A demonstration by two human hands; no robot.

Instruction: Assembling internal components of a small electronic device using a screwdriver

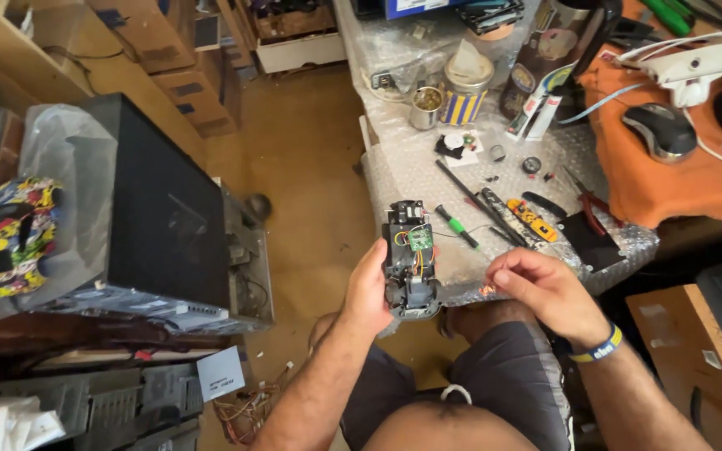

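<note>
My left hand (369, 288) grips a small dark toy-car chassis (411, 259) upright, its top open to show a green circuit board and coloured wires. My right hand (536, 288) hovers just right of it, fingers pinched on a tiny orange-brown part (487, 289) that is too small to identify. Both hands are held above my lap at the near edge of a bubble-wrap-covered table (415, 171).
On the table lie a green-handled screwdriver (458, 228), a long black tool (478, 200), an orange tool (533, 220), red-handled pliers (588, 205), tins (465, 88), a computer mouse (660, 129) on orange cloth. A black computer case (160, 209) and painted car shell (10, 234) stand left.
</note>
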